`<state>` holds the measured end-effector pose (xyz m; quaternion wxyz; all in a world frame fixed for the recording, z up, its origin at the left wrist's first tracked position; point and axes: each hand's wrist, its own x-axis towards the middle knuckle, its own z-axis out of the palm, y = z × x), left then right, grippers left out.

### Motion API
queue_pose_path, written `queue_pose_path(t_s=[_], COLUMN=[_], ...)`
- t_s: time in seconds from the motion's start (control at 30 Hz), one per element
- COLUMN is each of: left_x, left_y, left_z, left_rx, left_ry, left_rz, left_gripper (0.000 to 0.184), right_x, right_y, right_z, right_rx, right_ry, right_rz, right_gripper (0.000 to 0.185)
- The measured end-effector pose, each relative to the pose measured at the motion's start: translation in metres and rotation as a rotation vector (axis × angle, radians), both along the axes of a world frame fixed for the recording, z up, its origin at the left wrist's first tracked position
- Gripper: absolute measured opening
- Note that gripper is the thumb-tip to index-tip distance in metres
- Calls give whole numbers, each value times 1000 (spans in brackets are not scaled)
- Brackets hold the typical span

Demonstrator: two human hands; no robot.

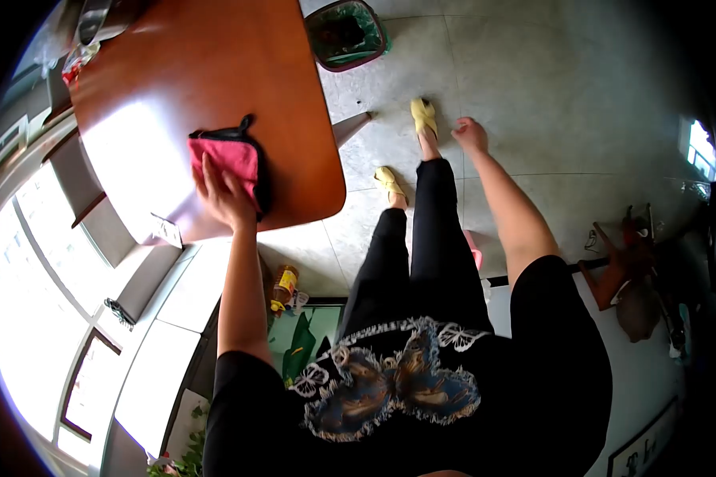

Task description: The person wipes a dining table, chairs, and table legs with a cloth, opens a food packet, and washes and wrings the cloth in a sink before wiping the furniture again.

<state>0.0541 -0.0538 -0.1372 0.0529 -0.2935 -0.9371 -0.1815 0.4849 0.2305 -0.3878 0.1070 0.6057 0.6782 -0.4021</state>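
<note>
A pink cloth with a black edge and a small black loop [243, 163] lies on the brown wooden table [231, 71], near its rounded corner. My left hand [224, 195] rests flat on the cloth, fingers stretched out over its pink face. Out over the floor, away from the table, hangs my right hand [471, 137]. Its fingers are curled in, and no object shows in them.
A lined trash bin [346, 36] stands by the table's far side. One table leg [352, 127] angles out onto the grey tiled floor [525, 87]. A bottle of amber liquid [285, 286] is near the wall. Bright windows [32, 262] lie to the left.
</note>
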Motion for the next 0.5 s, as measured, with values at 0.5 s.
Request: queue_pose_path(t_s=[0.5], left_x=[-20], left_y=[-43], left_z=[-30], left_rx=[-61], left_ry=[19], left_rz=[-138], left_gripper=[55], right_x=[-194], right_y=[-102], right_z=[-309], right_rx=[-139], right_ry=[224], right_rz=[439], right_gripper=[24])
